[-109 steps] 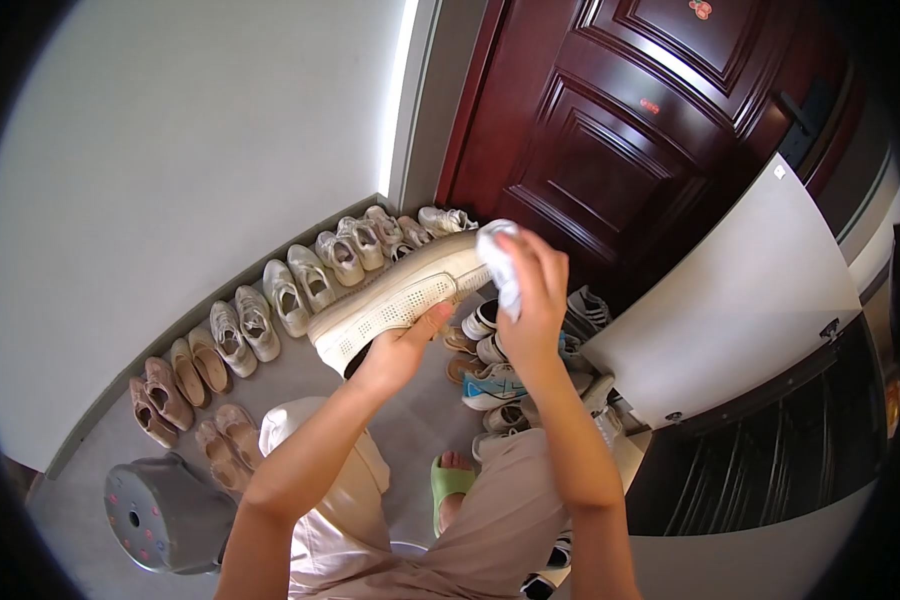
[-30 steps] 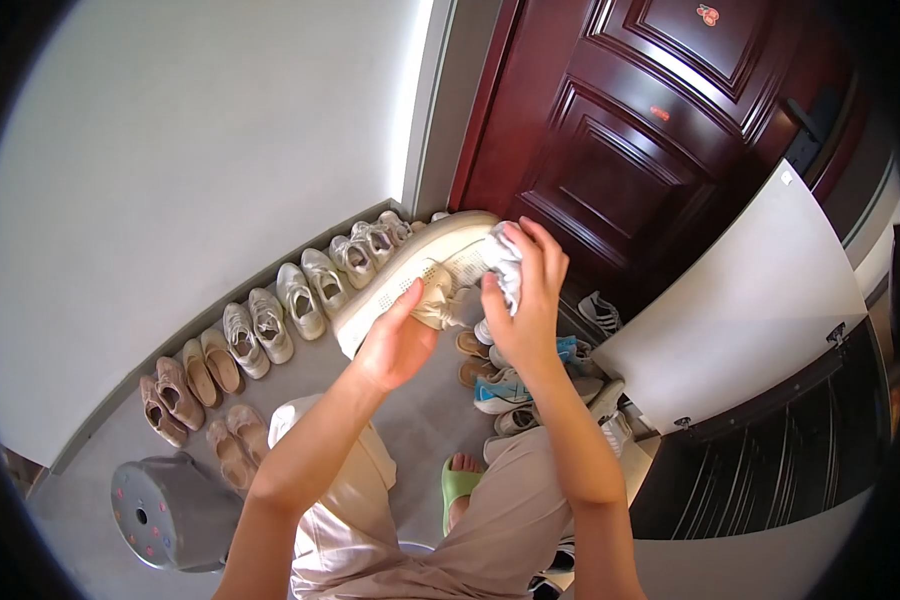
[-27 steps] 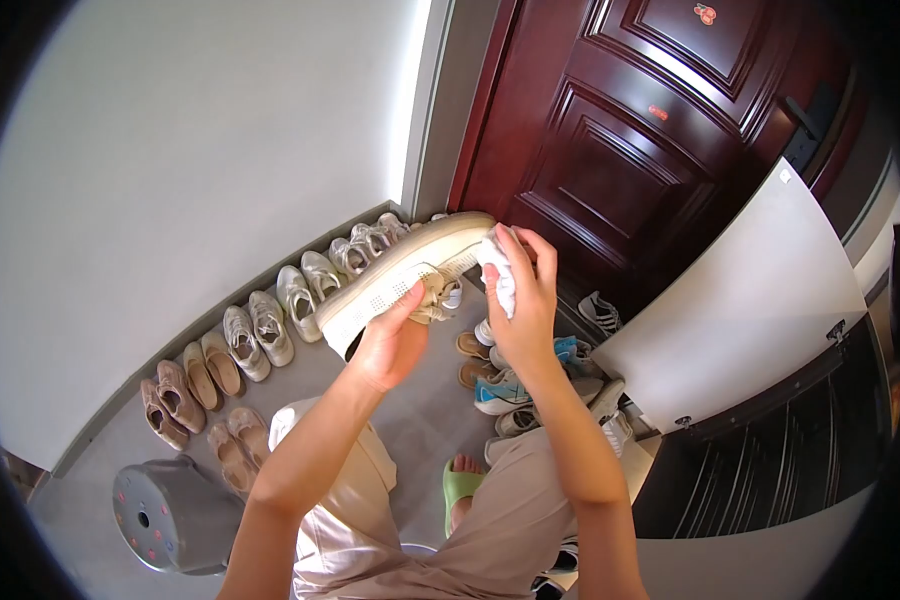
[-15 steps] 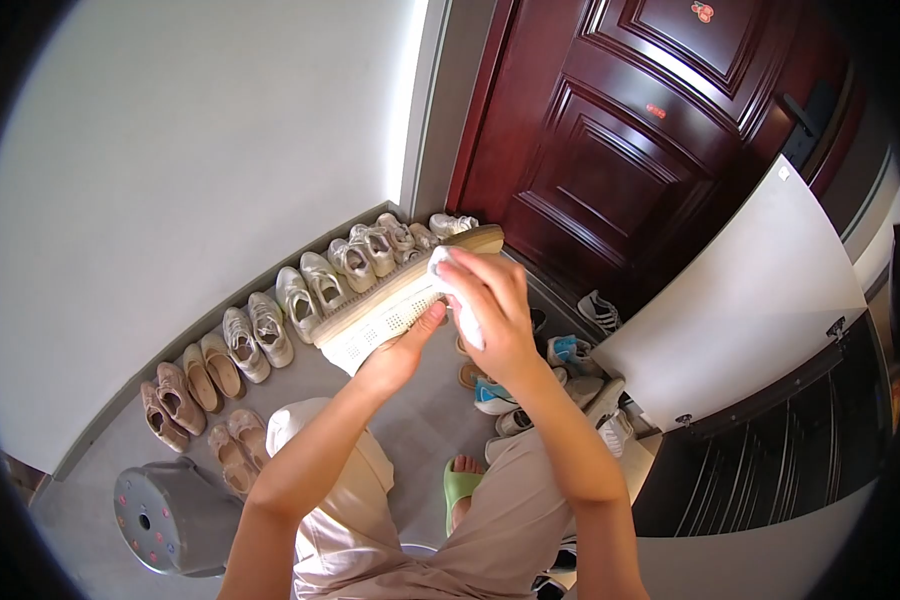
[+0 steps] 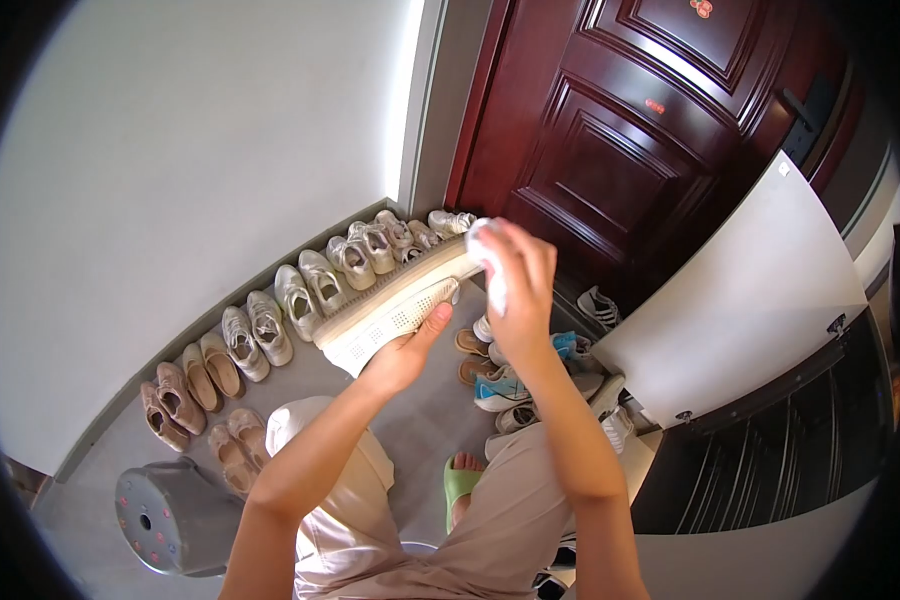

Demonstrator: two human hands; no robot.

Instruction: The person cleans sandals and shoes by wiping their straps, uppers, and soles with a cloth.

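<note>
A cream shoe (image 5: 395, 315) with a perforated side is held up in the middle of the head view, its sole edge towards the wall. My left hand (image 5: 405, 352) grips it near the heel, thumb along the upper and the other fingers hidden behind. At the toe end, my right hand (image 5: 520, 280) holds a crumpled white cloth (image 5: 488, 262) pressed to the sole edge; this hand is slightly blurred.
Pairs of shoes (image 5: 257, 330) line the wall. More shoes (image 5: 500, 388) stand right of centre, by an open cabinet with a white door (image 5: 740, 300). A grey stool (image 5: 175, 515) is at lower left. The dark red door (image 5: 610, 150) is behind.
Since half a second ago, my right hand has moved with the cloth to the right and up along the sole edge to the toe. Earlier the shoe was turned with its laces more in view.
</note>
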